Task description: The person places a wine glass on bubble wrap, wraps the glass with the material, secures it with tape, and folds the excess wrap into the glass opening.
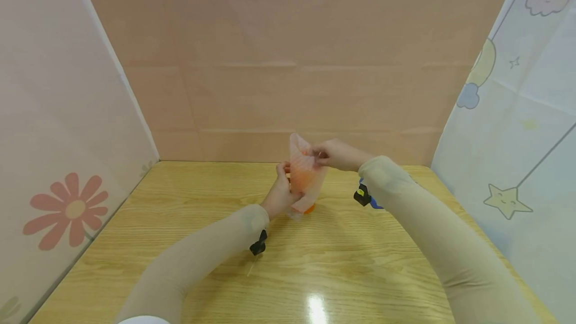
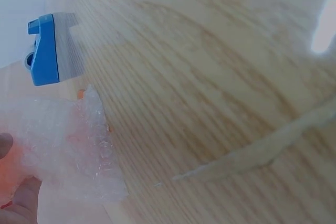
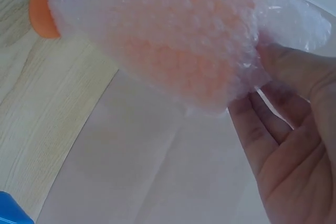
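A sheet of clear bubble wrap (image 1: 299, 156) lies around an orange object (image 3: 42, 11), whose kind the wrap hides; a rounded orange end shows at the bottom. It stands roughly upright over the table, and I cannot tell whether it touches the wood. My left hand (image 1: 280, 195) grips the wrapped object from the left side, fingers behind and thumb in front. With thumb and fingers, my right hand (image 1: 339, 155) pinches the wrap near its top right edge. In the right wrist view, this hand (image 3: 294, 124) holds the loose end of the wrap.
A blue tape dispenser (image 2: 46, 51) stands on the table (image 1: 216, 189) to the right, partly hidden behind the right wrist in the head view. A pale strip (image 2: 257, 150) crosses the left wrist view. Fabric-like walls enclose the table at the back and sides.
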Demonstrator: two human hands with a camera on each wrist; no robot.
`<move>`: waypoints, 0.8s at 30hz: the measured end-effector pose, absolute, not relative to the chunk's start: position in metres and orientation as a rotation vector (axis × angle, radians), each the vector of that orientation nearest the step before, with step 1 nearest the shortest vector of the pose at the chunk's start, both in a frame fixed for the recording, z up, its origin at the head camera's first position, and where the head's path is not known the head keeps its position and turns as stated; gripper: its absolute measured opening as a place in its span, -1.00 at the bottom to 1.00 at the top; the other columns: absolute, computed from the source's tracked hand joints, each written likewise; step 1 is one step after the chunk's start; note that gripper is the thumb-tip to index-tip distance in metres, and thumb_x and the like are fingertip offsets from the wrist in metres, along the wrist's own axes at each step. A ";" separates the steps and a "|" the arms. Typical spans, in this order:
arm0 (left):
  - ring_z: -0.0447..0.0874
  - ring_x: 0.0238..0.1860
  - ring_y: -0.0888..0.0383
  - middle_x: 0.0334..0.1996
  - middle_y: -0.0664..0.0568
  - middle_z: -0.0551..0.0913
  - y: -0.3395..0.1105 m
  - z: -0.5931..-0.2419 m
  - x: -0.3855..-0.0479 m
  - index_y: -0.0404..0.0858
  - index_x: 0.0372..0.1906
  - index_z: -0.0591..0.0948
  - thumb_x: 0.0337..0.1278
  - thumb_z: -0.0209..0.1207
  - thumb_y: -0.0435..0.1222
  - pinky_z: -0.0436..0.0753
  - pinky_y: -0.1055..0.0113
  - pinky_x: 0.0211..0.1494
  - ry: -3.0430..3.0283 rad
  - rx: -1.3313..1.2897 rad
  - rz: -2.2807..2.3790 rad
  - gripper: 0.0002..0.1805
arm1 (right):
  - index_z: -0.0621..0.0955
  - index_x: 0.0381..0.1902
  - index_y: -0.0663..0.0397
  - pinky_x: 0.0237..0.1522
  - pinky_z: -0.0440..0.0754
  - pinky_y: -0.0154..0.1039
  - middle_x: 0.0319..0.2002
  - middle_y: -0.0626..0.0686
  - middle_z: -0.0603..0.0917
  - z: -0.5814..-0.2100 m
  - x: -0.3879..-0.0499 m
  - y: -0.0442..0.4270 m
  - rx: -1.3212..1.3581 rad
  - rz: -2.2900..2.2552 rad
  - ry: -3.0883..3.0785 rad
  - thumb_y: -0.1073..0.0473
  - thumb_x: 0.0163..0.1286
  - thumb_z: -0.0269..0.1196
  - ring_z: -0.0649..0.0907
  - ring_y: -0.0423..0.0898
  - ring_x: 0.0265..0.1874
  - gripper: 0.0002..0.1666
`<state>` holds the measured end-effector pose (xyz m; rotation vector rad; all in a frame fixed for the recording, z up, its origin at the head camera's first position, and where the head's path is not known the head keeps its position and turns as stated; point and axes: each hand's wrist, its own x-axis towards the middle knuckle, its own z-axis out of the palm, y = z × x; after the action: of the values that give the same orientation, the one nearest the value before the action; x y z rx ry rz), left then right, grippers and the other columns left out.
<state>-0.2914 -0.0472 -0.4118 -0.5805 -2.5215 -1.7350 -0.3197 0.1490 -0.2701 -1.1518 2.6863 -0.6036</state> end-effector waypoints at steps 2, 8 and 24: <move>0.41 0.10 -0.07 0.26 -0.14 0.11 -0.047 -0.412 -0.292 -0.13 0.29 -0.10 0.09 0.30 -0.47 0.57 0.17 0.00 -2.522 -0.587 -1.726 -0.11 | 0.67 -0.10 0.18 -0.19 0.61 -0.24 -0.20 0.04 0.70 -0.271 -0.320 0.147 -1.185 -0.563 2.704 0.31 0.34 0.25 0.61 -0.18 -0.31 -0.82; 0.41 0.11 -0.06 0.25 -0.13 0.12 -0.049 -0.413 -0.293 -0.13 0.28 -0.09 0.10 0.29 -0.45 0.57 0.19 -0.03 -2.520 -0.593 -1.726 -0.12 | 0.57 -0.19 0.18 -0.17 0.65 -0.22 -0.26 0.06 0.68 -0.275 -0.320 0.140 -1.282 -0.547 2.715 0.35 0.27 0.30 0.66 -0.10 -0.26 -0.84; 0.44 0.09 -0.05 0.26 -0.13 0.13 -0.050 -0.416 -0.295 -0.12 0.27 -0.08 0.11 0.29 -0.44 0.60 0.20 -0.03 -2.512 -0.605 -1.734 -0.15 | 0.67 -0.31 0.13 -0.01 0.51 0.05 -0.08 0.19 0.57 -0.275 -0.311 0.144 -1.424 -0.342 2.836 0.26 0.31 0.28 0.50 0.12 -0.09 -0.95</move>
<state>-0.2951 -0.0500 -0.4164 -0.6052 -2.5117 -1.7342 -0.3111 0.1441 -0.2754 -1.4237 2.8357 -0.3420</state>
